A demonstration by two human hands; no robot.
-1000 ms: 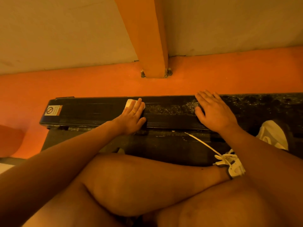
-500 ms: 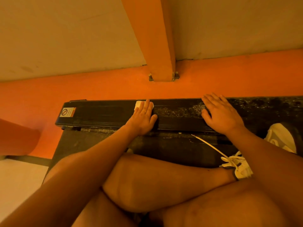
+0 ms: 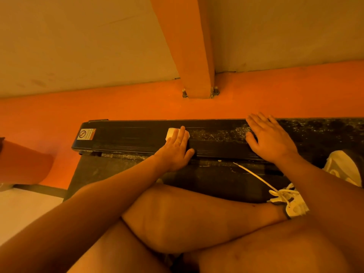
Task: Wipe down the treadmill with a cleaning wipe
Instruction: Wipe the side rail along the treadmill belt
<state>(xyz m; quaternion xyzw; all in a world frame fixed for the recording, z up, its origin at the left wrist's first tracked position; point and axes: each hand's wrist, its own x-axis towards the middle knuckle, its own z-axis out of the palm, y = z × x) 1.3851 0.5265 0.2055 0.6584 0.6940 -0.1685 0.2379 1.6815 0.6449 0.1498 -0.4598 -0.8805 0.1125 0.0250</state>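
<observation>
the white cleaning wipe [image 3: 171, 133] lies on the black side rail [image 3: 128, 138] of the treadmill [image 3: 206, 180], pressed down under the straight fingers of the left hand [image 3: 175, 147], with only its far corners showing. the right hand [image 3: 270, 139] rests flat, fingers relaxed, on the same rail well to the right, over pale speckled grime. a warning sticker [image 3: 86, 134] marks the rail's left end, and an orange post [image 3: 189, 46] stands beyond.

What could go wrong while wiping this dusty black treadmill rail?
The small wipe might slip from under the left hand, whose fingers lie flat. The right hand rests on the dusty stretch of the rail, so it may carry grime onto the cleaner part. The loose shoelace could drag through dirt.
</observation>
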